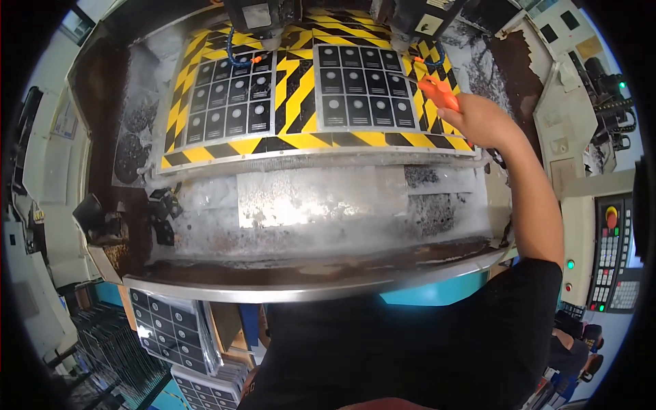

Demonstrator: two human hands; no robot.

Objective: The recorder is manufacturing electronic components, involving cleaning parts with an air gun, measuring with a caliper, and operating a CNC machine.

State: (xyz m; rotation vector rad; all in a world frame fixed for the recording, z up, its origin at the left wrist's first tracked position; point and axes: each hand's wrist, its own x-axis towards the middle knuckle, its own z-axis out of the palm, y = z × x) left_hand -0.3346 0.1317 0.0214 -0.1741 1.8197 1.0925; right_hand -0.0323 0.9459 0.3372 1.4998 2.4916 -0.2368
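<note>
My right hand is wrapped round the handle of an orange air blow gun. Its thin nozzle points left, over the right edge of a sheet of black cards with pale round marks. A second sheet of black cards lies to the left. Both rest on a bed covered in yellow and black striped tape. A dark hose seems to hang below my right hand. My left hand does not show.
Two machine heads with blue coolant hoses hang over the bed's far side. Wet metal and a front rail lie nearer. Stacked card sheets stand lower left. A control panel is at right.
</note>
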